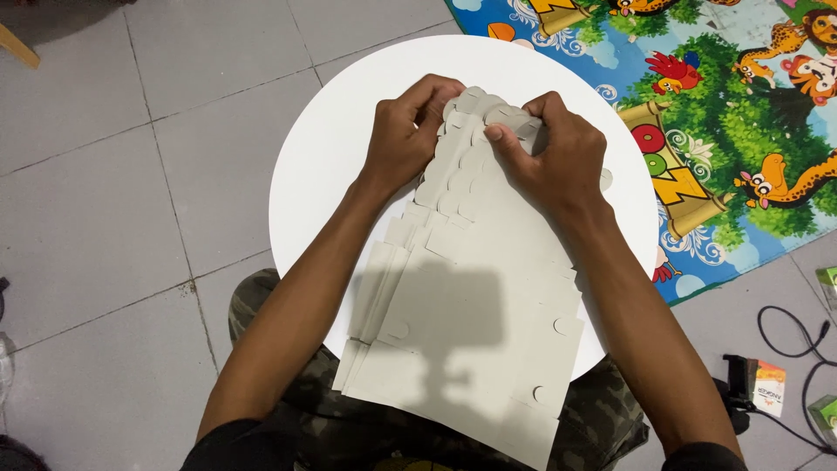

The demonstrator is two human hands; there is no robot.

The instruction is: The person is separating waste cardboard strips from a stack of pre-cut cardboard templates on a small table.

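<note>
Head view: grey floor tiles (105, 201), matt and crossed by thin joints, are seen at nine o'clock, and a slip of pale wood (17, 45) is cut off at the ten o'clock corner. A round white table (327, 148), smooth and plain, fills the middle. On it a stack of flat grey cardboard sheets (471, 323) is laid, fanned from six o'clock up to twelve o'clock; the sheets are dull and stiff, die-cut with scalloped far edges and small half-round tabs, and their near end overhangs the table rim above a lap in camouflage cloth (602, 419).

The left hand (405, 139) is curled shut on the far left edge of the sheets at eleven o'clock, fingers tucked under the scallops. The right hand (554, 157) is closed on the far right edge at one o'clock, thumb pressed on top. A shadow is thrown across the middle of the stack.

At two o'clock a glossy play mat (741, 105) printed with cartoon animals and trees is partly covered by the table. At four o'clock a black cable (789, 336), a black clip (739, 379) and small printed packets (769, 388) are scattered on the tiles, well apart from the hands.
</note>
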